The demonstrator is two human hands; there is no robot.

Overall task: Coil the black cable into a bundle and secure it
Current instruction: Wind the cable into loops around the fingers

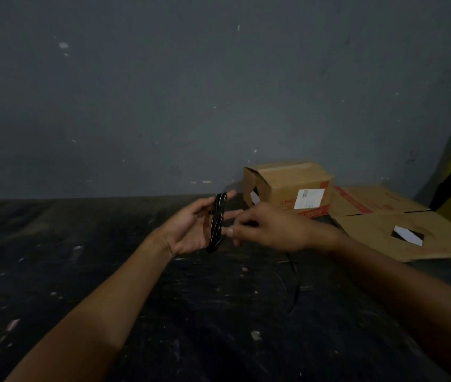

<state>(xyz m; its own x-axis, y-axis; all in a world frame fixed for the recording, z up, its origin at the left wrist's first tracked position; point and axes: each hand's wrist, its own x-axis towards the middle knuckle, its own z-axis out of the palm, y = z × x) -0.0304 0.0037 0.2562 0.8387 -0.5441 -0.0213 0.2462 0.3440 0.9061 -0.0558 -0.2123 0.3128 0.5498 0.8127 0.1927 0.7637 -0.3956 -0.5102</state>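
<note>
Winding is the step in hand, judging by how things lie: several turns of the thin black cable with pale glints along it (216, 222) already run in a narrow upright loop around the left hand (191, 230), from behind the fingers near the top down past the heel of the palm. That hand is held palm up above the dark, scuffed bench (86, 285), its fingers fairly straight and spread so the loops sit across them; the thumb seems to lie near the strands, though the dim light leaves it unclear whether it presses them.

Just to the right, the right hand (265, 227) has its fingers curled, the tips close to the lower part of the loop. It looks to be pinching the free run of cable, but the strand between its fingers is too dark to make out. A faint dark line trails down from under this hand across the bench, probably the unwound tail.

By this reading the coil is partly built and nothing secures it yet. The next move calls for carrying the tail around the left hand again with even tension, keeping each turn beside the others so none slips off the fingertips, until enough tail is left to wrap across the middle.

Against the grey wall (163, 92) stands a brown cardboard box with a white label (296, 188), with flattened brown cardboard (384, 224) beside it.
</note>
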